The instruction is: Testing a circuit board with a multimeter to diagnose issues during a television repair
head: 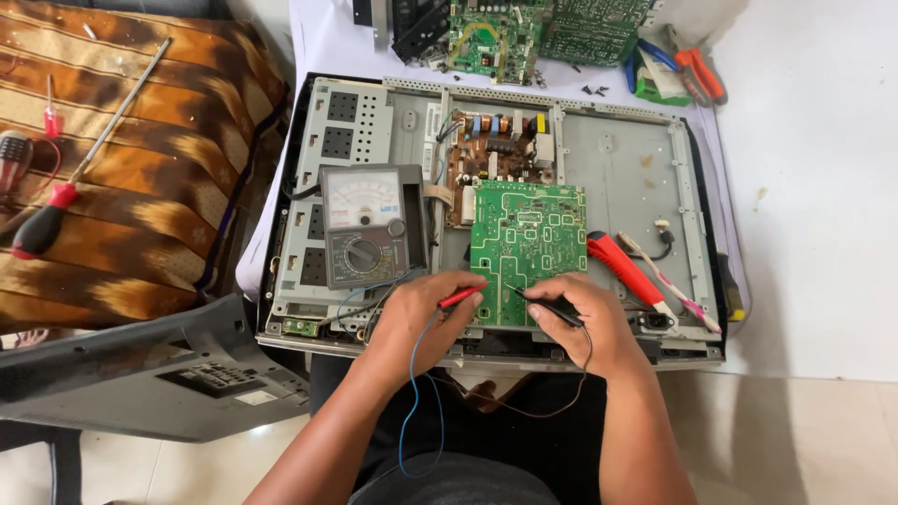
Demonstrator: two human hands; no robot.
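An opened flat television point(617, 159) lies back side up, its metal chassis bare. A green circuit board point(527, 234) sits at its middle, with a brown power board point(491, 150) behind it. My left hand point(421, 318) pinches a red test probe point(460, 297), tip at the green board's lower left edge. My right hand point(580, 313) grips a black test probe point(547, 305) touching the board's lower part. Thin leads run from both probes over my lap toward an analogue multimeter point(367, 224) resting on the chassis left of the board.
A red-handled screwdriver point(625, 268) lies on the chassis right of the board. More green boards point(524, 33) and orange-handled pliers point(700, 75) sit beyond the set. A long screwdriver point(84, 154) rests on a brown striped cushion at left. The grey back cover point(150, 369) lies lower left.
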